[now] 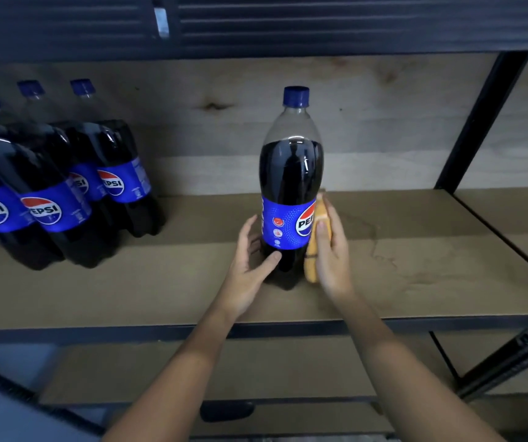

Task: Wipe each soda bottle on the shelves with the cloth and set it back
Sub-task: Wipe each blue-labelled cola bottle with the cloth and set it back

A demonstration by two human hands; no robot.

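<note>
A tall soda bottle (pixel 291 173) with a blue cap and blue label stands upright on the middle of the brown shelf board (pixel 415 256). My left hand (pixel 251 266) cups its lower left side, thumb on the dark base. My right hand (pixel 332 250) presses a folded orange cloth (pixel 315 247) flat against the bottle's lower right side, partly covering the label. Several more soda bottles (pixel 52 186) of the same kind stand grouped at the far left of the same shelf.
A dark metal upright (pixel 479 122) frames the shelf on the right, and a dark front rail (pixel 160 331) runs along its edge. Another shelf board (pixel 288 371) lies below. A wooden back panel (pixel 383 129) closes the rear. The shelf above (pixel 320 23) hangs overhead.
</note>
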